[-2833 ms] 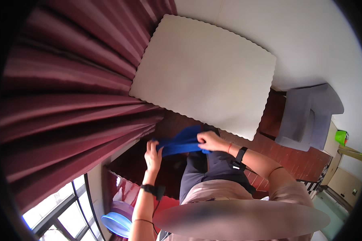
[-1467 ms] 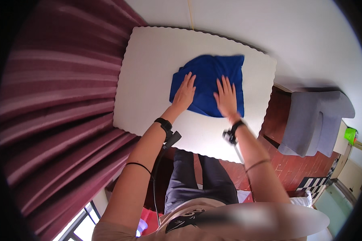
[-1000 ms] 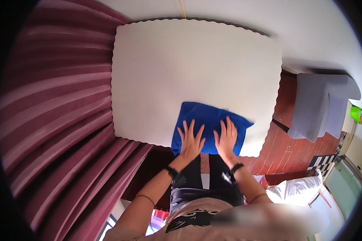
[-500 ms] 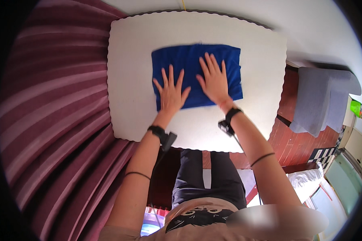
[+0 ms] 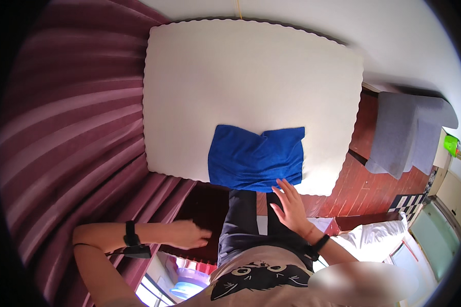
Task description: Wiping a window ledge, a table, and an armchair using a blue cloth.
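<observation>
A blue cloth [image 5: 256, 161] lies on the white table near its front edge, its far edge dipping in the middle. My right hand [image 5: 293, 209] is at the cloth's near right corner, fingertips at its edge; the fingers are apart and it holds nothing. Away from the table, my left hand [image 5: 184, 234] is in front of my body at the left, below the table's front edge. Its fingers look partly bent and blurred, so their closure is unclear. Both wrists wear black bands with small devices.
The white table [image 5: 230, 71] has a scalloped rim. Purple curtains [image 5: 82, 123] hang along its left side. A grey chair [image 5: 399, 133] stands on the reddish wood floor [image 5: 338, 176] at the right. White bedding [image 5: 376, 235] is at lower right.
The blue cloth has moved from mid-table to the front edge. Both hands have come back toward my body from flat on the cloth; my left has swung down and left, off it.
</observation>
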Demonstrator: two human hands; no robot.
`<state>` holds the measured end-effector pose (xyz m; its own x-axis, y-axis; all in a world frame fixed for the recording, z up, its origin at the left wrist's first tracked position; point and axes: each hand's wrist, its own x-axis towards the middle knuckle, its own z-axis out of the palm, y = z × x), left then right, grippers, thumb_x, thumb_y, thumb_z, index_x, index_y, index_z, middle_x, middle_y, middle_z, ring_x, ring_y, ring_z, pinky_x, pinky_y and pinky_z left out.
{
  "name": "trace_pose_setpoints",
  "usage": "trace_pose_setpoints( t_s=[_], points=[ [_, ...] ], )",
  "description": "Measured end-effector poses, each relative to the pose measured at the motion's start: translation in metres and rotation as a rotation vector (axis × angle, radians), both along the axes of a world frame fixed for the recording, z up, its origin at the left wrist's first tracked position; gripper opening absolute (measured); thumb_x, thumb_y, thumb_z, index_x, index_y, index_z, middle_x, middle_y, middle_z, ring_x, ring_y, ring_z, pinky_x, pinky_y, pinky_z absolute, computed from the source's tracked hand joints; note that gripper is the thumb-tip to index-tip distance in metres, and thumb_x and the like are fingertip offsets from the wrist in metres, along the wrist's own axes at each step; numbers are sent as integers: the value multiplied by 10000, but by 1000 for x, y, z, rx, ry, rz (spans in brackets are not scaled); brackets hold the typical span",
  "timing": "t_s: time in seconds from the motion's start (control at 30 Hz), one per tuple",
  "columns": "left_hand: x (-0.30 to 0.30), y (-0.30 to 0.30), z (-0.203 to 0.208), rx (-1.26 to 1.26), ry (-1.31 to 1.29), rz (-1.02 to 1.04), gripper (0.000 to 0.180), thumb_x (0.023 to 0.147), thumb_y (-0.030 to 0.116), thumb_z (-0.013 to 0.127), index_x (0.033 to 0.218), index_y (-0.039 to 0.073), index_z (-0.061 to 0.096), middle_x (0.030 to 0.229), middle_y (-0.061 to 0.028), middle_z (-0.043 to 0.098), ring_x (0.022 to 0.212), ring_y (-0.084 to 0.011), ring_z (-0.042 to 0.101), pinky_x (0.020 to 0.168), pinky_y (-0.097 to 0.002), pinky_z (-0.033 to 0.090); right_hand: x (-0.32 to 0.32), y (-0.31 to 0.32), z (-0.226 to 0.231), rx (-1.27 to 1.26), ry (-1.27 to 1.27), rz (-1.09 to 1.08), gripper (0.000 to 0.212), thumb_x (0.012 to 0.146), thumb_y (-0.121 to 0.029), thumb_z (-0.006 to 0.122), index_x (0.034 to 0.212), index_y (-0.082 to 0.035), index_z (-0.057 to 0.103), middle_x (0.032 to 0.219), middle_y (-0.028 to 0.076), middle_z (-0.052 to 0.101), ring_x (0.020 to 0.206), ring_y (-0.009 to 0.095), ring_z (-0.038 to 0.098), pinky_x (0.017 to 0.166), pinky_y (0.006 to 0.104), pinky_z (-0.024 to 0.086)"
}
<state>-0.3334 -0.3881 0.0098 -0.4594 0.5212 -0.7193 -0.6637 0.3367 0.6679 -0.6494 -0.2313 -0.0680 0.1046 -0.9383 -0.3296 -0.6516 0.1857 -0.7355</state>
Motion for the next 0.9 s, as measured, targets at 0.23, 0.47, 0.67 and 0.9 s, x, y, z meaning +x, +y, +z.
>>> trace_pose_setpoints(
  t_s=[0.23,0.47,0.67,0.9],
  points=[
    [-22,-61,71,393,-52,-631,338,872,384,606,1116,168,695,956,-119,716,888,-322,671,774,-448,530,-40,73,65,189,91,-167,383,834,-117,674,1191,-36,560,1229,170,568,1194,373,506,995,437,425],
    [-180,-147,-105,-731,336,-176,154,781,133,597,683,44,675,673,-134,659,604,-345,648,560,-449,510,-27,47,5,-45,57,-165,325,850,-39,612,1171,-25,560,1219,176,570,1160,373,525,985,452,422],
    [-215,-39,-164,-1136,895,1194,183,907,-6,518,1082,8,571,1128,-220,586,1196,-423,510,974,-448,456,-13,-30,-87,-243,203,-116,444,886,-67,560,1323,-43,478,1452,161,395,1366,347,352,1118,519,270],
    [-148,21,-199,-1392,316,992,516,930,255,567,1411,132,429,1540,-178,238,1414,-517,104,1071,-714,108,-5,-113,-115,-222,432,-208,528,921,-280,570,1410,-130,437,1510,85,352,1414,288,287,1127,569,192]
  ],
)
